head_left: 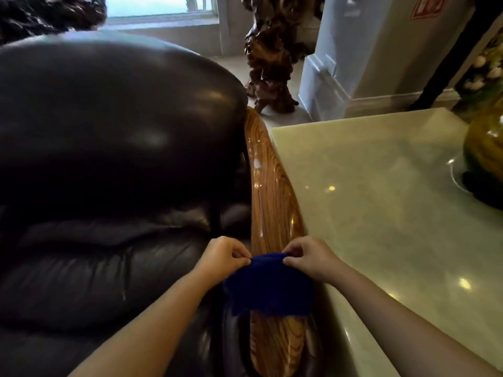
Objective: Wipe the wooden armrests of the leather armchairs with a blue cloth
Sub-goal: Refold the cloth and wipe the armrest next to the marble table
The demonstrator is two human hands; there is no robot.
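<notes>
While both hands pinch the blue cloth [268, 284] atop the wooden armrest [272, 202], its long axis runs straight ahead; left hand [221, 258], right hand [310, 258] equally near.

Two forearms come into view from below, both bare from wrist to where the picture cuts them off, with no sleeve edge showing. The left hand [221, 257] and right hand [310, 258] show no gloves, rings or watch.

dark blue cloth [268, 285], striped golden-brown armrest [272, 200], black leather armchair [109, 137], pale green marble table [381, 186].
</notes>
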